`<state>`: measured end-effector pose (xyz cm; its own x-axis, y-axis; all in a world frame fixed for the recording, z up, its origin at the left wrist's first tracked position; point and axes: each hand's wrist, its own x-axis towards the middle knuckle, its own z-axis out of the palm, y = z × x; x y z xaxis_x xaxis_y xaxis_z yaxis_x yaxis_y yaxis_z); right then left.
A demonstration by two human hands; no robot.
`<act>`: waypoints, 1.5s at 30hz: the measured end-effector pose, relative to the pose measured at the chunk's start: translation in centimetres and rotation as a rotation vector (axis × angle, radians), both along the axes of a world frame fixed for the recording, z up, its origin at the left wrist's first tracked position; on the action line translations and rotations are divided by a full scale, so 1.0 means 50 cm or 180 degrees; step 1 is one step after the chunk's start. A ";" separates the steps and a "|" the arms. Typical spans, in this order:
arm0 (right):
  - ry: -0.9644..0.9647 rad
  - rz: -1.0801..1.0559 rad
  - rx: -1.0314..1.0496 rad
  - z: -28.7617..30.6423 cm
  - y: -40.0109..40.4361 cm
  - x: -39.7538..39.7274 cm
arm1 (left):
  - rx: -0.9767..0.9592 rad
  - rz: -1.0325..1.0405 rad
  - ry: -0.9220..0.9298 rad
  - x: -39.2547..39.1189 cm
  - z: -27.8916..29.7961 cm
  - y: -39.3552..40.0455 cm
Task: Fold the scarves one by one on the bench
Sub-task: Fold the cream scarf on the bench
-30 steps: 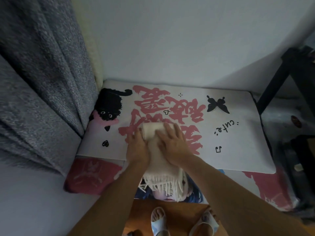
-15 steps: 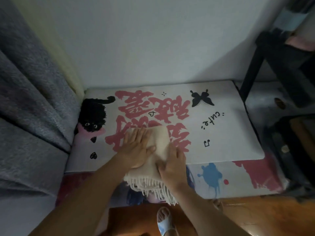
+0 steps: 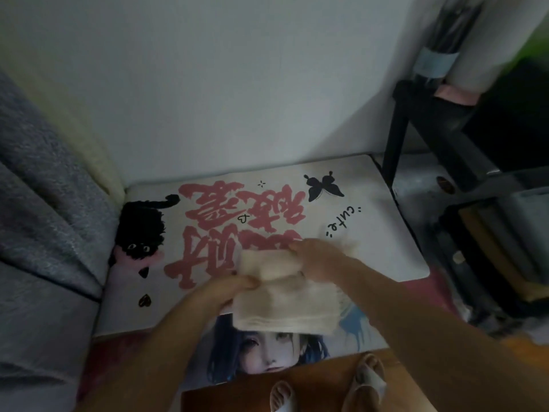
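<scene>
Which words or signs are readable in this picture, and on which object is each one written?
"cute:" in black handwriting, upside down to the camera, on the white mat on the bench.
Large pink brush characters on the same mat: upside down and partly covered by the scarf, not readable.
Nothing else carries text.

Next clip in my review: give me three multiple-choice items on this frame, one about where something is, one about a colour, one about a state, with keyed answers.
1. Where on the mat is the printed black cat?
A. near the curtain-side edge
B. beside the word "cute"
C. under the scarf

2. What colour is the scarf?
A. navy
B. cream
C. red

3. What are the hands doing?
A. both rest flat on the mat
B. both grip the scarf
C. only one touches the scarf

Answers: 1 A, the cat sits at the mat's end by the grey curtain. 2 B, the folded cloth is pale cream. 3 B, the left hand and right hand each curl fingers round the scarf.
</scene>
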<state>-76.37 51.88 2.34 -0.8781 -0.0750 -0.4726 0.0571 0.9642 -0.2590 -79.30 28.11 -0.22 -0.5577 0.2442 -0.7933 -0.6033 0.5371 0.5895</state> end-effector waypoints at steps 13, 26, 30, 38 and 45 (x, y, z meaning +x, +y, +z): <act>0.0752 -0.1145 0.0125 -0.171 0.014 0.242 | -0.0071 0.1158 0.1146 0.134 -0.002 0.073; 0.0015 -0.0793 -0.3082 0.294 0.050 0.127 | 0.0630 -0.1072 0.2466 0.127 0.401 0.043; -0.0674 -0.0501 -0.2986 0.277 0.068 0.143 | 0.0503 -0.0511 0.2423 0.080 0.436 -0.003; -0.0680 -0.1725 -0.1983 0.073 0.100 0.105 | 0.0419 0.0969 0.0712 0.125 0.115 -0.009; 0.1782 -0.1091 -0.0146 0.007 -0.106 0.177 | -0.0397 0.1026 0.1090 0.145 -0.033 0.011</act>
<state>-67.52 46.59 2.67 -0.9680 0.2437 0.0598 0.2038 0.9026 -0.3791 -72.06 28.64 -1.85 -0.8234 -0.0692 -0.5632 -0.5332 0.4340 0.7262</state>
